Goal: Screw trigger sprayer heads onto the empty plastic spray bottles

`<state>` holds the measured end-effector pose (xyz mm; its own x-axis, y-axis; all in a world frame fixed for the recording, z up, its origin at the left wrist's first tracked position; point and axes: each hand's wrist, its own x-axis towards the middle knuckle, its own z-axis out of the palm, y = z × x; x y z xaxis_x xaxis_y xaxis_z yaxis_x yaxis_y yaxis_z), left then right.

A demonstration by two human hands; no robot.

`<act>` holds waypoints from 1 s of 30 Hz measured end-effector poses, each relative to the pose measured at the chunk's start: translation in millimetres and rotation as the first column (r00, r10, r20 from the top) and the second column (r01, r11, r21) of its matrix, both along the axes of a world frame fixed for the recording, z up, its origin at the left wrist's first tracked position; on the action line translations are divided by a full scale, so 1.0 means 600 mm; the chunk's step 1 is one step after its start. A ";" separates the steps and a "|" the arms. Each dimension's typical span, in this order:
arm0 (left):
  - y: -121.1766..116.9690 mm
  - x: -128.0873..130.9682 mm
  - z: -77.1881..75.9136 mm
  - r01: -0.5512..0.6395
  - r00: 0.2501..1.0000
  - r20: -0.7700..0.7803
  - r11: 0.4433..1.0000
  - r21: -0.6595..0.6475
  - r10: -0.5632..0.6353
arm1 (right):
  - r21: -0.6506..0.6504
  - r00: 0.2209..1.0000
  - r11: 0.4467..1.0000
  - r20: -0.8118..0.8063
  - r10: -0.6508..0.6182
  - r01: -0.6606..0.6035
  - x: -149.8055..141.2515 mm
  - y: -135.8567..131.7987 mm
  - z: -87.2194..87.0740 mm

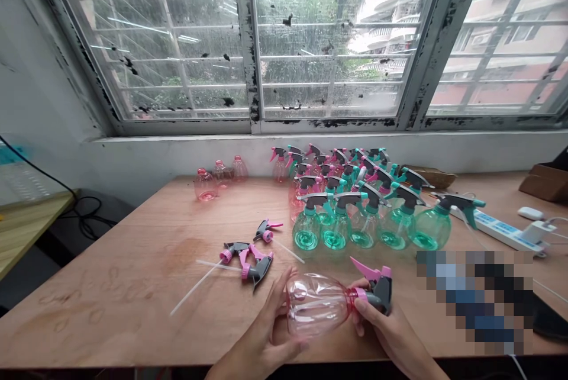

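Pink-tinted plastic spray bottle point(313, 304), its trigger head fitted on the neck, is held on its side just above the front edge of the plywood worktop point(133, 309). Its clear body looks empty. Towards the far edge, right of centre, a dense group of upright spray bottles stands close together: green-tinted bottles point(337, 231) with grey-and-teal triggers in front, and pink-tinted bottles point(280, 169) behind. Whether the green ones hold liquid cannot be told through the tint. Left of that group, near the far edge, are three headless pink bottles point(222, 177). A power strip point(497, 229) lies near the right edge. Three loose pink-and-grey trigger heads point(256, 266) with long dip tubes lie mid-worktop. The left hand point(266, 332) cups the bottle's body, and the right hand point(381, 327) clamps around its neck below the trigger; the two hands are apart.
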<state>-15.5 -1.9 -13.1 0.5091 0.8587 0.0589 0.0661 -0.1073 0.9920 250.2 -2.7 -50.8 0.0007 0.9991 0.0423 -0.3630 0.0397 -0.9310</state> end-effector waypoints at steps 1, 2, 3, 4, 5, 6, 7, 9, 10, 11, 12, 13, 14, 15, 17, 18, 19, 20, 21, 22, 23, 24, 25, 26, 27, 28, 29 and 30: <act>0.001 0.000 0.000 0.001 1.000 0.000 1.000 -0.004 -0.001 | 0.000 1.000 1.000 0.007 0.005 -0.005 0.001 0.000 0.000; 0.002 -0.001 0.000 0.006 1.000 0.006 1.000 -0.014 -0.006 | 0.002 1.000 1.000 0.013 0.010 -0.010 0.002 0.000 0.000; 0.003 -0.001 0.000 0.013 1.000 0.013 1.000 -0.029 -0.012 | 0.004 1.000 1.000 0.019 0.014 -0.014 0.003 0.000 0.000; 0.004 -0.001 0.001 0.023 1.000 0.016 0.999 -0.047 -0.022 | 0.006 1.000 1.000 0.024 0.019 -0.019 0.004 0.000 -0.001; 0.005 -0.001 0.001 0.034 0.999 0.018 0.997 -0.064 -0.033 | 0.007 0.999 1.000 0.028 0.021 -0.022 0.004 0.000 -0.001; 0.006 0.000 0.002 0.048 0.999 0.020 0.995 -0.083 -0.046 | 0.008 0.999 1.000 0.030 0.021 -0.021 0.005 0.000 0.000; 0.006 0.000 0.004 0.060 0.998 0.019 0.993 -0.097 -0.059 | 0.007 0.999 1.000 0.034 0.019 -0.019 0.005 -0.001 0.000; 0.005 0.001 0.008 0.059 0.998 0.023 0.993 -0.106 -0.057 | 0.005 0.999 1.000 0.042 0.013 -0.014 0.005 -0.002 0.002; 0.004 0.002 0.010 0.053 0.998 0.026 0.993 -0.105 -0.051 | 0.004 0.999 1.000 0.043 0.010 -0.010 0.005 -0.003 0.003; 0.004 0.003 0.012 0.049 0.999 0.029 0.994 -0.102 -0.046 | 0.004 0.999 1.000 0.041 0.007 -0.008 0.005 -0.004 0.004; 0.003 0.003 0.012 0.045 0.999 0.029 0.994 -0.099 -0.042 | 0.006 0.999 1.000 0.038 0.005 -0.005 0.006 -0.004 0.004; 0.003 0.004 0.011 0.042 0.999 0.031 0.994 -0.097 -0.039 | 0.011 0.999 1.000 0.034 0.001 -0.001 0.006 -0.005 0.004; 0.003 0.004 0.009 0.042 0.999 0.032 0.994 -0.097 -0.039 | 0.015 1.000 1.000 0.031 -0.002 0.001 0.007 -0.005 0.003; 0.004 0.003 0.006 0.044 0.999 0.034 0.994 -0.097 -0.041 | 0.020 1.000 1.000 0.030 -0.001 0.000 0.008 -0.005 0.002; 0.006 0.001 -0.002 0.043 0.999 0.035 0.994 -0.101 -0.039 | 0.028 0.999 1.000 0.035 0.011 -0.012 0.011 -0.004 -0.001; 0.006 0.000 -0.005 0.042 0.999 0.033 0.994 -0.106 -0.039 | 0.031 0.999 0.999 0.040 0.020 -0.022 0.013 -0.004 -0.002; 0.007 -0.001 -0.007 0.043 0.999 0.031 0.993 -0.111 -0.040 | 0.035 0.999 0.999 0.044 0.031 -0.032 0.014 -0.004 -0.003; 0.007 -0.002 -0.008 0.046 0.999 0.028 0.992 -0.118 -0.043 | 0.040 0.998 0.998 0.046 0.039 -0.041 0.015 -0.004 -0.004; 0.007 -0.002 -0.008 0.049 0.999 0.027 0.991 -0.121 -0.047 | 0.044 0.998 0.998 0.046 0.045 -0.047 0.016 -0.003 -0.005; 0.006 -0.002 -0.007 0.051 0.999 0.022 0.992 -0.117 -0.049 | 0.046 0.998 0.997 0.043 0.052 -0.054 0.017 -0.003 -0.005; 0.006 -0.001 -0.005 0.051 0.999 0.015 0.993 -0.107 -0.050 | 0.047 0.998 0.997 0.039 0.058 -0.060 0.017 -0.003 -0.006; 0.005 -0.001 -0.002 0.048 0.999 0.009 0.994 -0.101 -0.047 | 0.047 0.997 0.997 0.036 0.063 -0.065 0.017 -0.003 -0.006; 0.005 0.000 0.000 0.044 0.999 0.010 0.994 -0.105 -0.043 | 0.047 0.997 0.997 0.036 0.067 -0.069 0.017 -0.003 -0.007; 0.004 0.000 0.002 0.040 0.999 0.019 0.992 -0.119 -0.038 | 0.047 0.997 0.997 0.038 0.067 -0.069 0.017 -0.003 -0.007; 0.004 0.000 0.003 0.037 0.999 0.035 0.990 -0.138 -0.032 | 0.047 0.997 0.997 0.041 0.064 -0.066 0.016 -0.003 -0.007; 0.004 0.000 0.003 0.039 0.998 0.053 0.986 -0.163 -0.031 | 0.045 0.997 0.997 0.045 0.060 -0.062 0.015 -0.003 -0.006; 0.004 -0.001 0.003 0.045 0.997 0.070 0.982 -0.183 -0.033 | 0.042 0.997 0.998 0.048 0.053 -0.055 0.014 -0.004 -0.005; 0.005 -0.001 0.001 0.050 0.996 0.079 0.980 -0.192 -0.036 | 0.037 0.998 0.998 0.051 0.045 -0.047 0.013 -0.004 -0.003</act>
